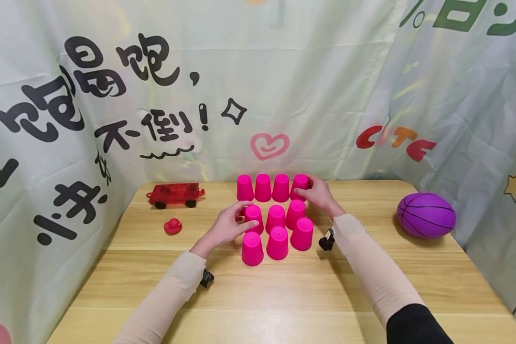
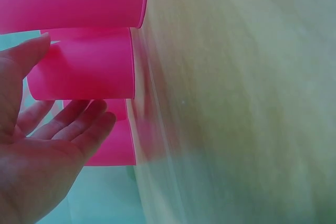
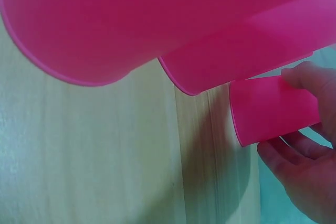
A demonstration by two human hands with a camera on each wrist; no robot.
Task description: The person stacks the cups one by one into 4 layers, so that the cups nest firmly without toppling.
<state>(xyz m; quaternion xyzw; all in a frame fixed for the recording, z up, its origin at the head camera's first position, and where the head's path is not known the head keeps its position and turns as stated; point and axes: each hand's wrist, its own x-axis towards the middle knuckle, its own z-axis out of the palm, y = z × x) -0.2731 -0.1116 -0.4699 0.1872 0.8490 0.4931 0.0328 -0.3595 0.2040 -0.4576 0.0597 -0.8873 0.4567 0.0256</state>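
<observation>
Ten bright pink plastic cups stand upside down on the light wooden desk (image 1: 284,296), grouped at the centre of the head view: a far row of four, a middle row of three and a near row of three. The left hand (image 1: 230,224) lies at the left end of the middle row, with thumb and fingers loosely curved around the left middle-row pink cup (image 1: 254,219). In the left wrist view this cup (image 2: 84,69) sits between the thumb at upper left and the fingers (image 2: 79,121) below it; the fingers are nearly straight, and firm contact cannot be confirmed. The right hand (image 1: 318,193) is at the right end of the far row, its fingers curled around the rightmost far-row pink cup (image 1: 300,186). In the right wrist view that cup (image 3: 273,108) appears at centre right, with the thumb on its upper edge and the fingers (image 3: 294,156) beneath. Both forearms wear beige sleeves. A translucent red toy wagon with black wheels (image 1: 175,194) stands at the left rear of the desk, with a small red rubber duck (image 1: 173,226) just in front of it. A purple basketball-patterned ball (image 1: 426,215) rests at the right side of the desk. A pale printed curtain (image 1: 112,95) encloses the desk at the back and on both sides.
</observation>
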